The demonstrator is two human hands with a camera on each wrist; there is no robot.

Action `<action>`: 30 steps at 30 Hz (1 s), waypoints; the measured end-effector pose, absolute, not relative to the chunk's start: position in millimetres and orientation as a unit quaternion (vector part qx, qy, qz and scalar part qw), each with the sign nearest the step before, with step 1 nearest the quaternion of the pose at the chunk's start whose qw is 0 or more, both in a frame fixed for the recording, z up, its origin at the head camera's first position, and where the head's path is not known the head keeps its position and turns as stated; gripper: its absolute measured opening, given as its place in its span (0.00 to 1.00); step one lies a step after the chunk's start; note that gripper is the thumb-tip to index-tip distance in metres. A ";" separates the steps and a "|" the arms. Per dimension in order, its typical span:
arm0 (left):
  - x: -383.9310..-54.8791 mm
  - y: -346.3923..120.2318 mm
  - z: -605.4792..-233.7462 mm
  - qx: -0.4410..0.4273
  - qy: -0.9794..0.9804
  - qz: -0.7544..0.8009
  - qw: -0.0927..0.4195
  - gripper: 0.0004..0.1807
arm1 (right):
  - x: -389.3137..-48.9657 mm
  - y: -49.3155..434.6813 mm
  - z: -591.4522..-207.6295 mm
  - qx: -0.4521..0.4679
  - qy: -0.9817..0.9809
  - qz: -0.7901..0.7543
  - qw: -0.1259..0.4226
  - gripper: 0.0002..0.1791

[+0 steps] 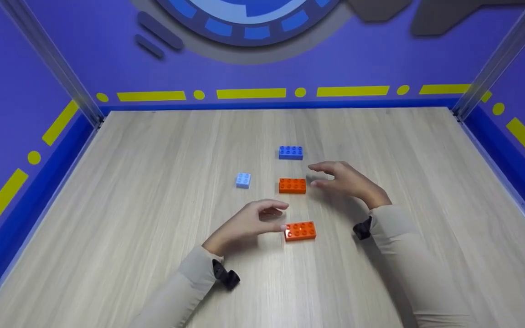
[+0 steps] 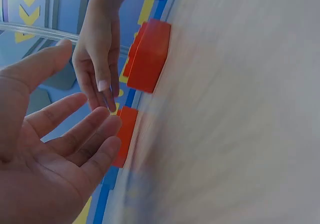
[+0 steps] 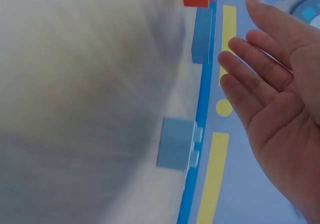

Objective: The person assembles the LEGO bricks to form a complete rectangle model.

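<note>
- Head: high, facing forward and down over tabletop (image 1: 162, 191).
- Left wrist: low, close behind left hand (image 2: 47, 169) (tabletop tipped sideways).
- Right wrist: likewise, at right hand (image 3: 282, 111).
- Shared, head and left wrist: orange bricks (image 1: 300, 232).

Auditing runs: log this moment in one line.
left grip: empty, near closer orange brick | right grip: empty, near farther orange brick | blue brick, pale-blue brick: untouched

Bright head view, soft shadows, wrist views blurring tabletop (image 2: 240, 108)
</note>
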State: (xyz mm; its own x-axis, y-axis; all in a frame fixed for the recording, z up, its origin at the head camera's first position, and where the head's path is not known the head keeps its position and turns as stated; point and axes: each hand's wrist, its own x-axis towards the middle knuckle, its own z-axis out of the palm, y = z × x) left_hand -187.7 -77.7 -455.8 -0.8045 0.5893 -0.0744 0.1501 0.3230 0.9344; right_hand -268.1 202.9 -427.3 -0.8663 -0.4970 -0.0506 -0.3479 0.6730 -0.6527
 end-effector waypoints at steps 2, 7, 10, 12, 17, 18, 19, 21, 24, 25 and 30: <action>-187.2 -74.8 -458.0 0.239 0.783 0.534 0.213 0.29 | -268.4 198.7 -428.2 -0.234 0.906 -0.331 0.120 0.29; -186.2 -67.5 -461.9 0.247 0.776 0.534 0.229 0.28 | -270.0 189.4 -430.7 -0.248 0.901 -0.330 0.134 0.26; -185.3 -62.9 -462.8 0.255 0.783 0.519 0.231 0.26 | -270.8 184.8 -432.9 -0.255 0.897 -0.332 0.140 0.25; -184.8 -60.5 -462.4 0.263 0.788 0.508 0.228 0.25 | -271.2 182.3 -434.6 -0.261 0.896 -0.332 0.140 0.26; -184.5 -57.8 -462.5 0.269 0.804 0.482 0.221 0.24 | -272.1 176.8 -438.4 -0.273 0.895 -0.328 0.134 0.25; -184.5 -57.6 -462.9 0.268 0.808 0.477 0.220 0.24 | -272.4 176.1 -439.1 -0.274 0.894 -0.328 0.133 0.25; -184.5 -57.5 -463.2 0.268 0.811 0.471 0.219 0.23 | -272.2 175.3 -439.3 -0.274 0.894 -0.327 0.133 0.25; -184.2 -57.2 -463.3 0.269 0.816 0.464 0.217 0.23 | -272.1 174.1 -439.8 -0.274 0.895 -0.325 0.134 0.25; -184.1 -56.6 -463.6 0.275 0.819 0.456 0.213 0.22 | -271.8 172.5 -440.3 -0.273 0.898 -0.316 0.135 0.25; -184.0 -56.4 -463.5 0.276 0.820 0.454 0.212 0.22 | -271.5 171.9 -440.3 -0.274 0.900 -0.312 0.135 0.25; -184.3 -55.9 -462.0 0.277 0.825 0.446 0.209 0.22 | -271.8 169.3 -440.9 -0.285 0.904 -0.296 0.121 0.25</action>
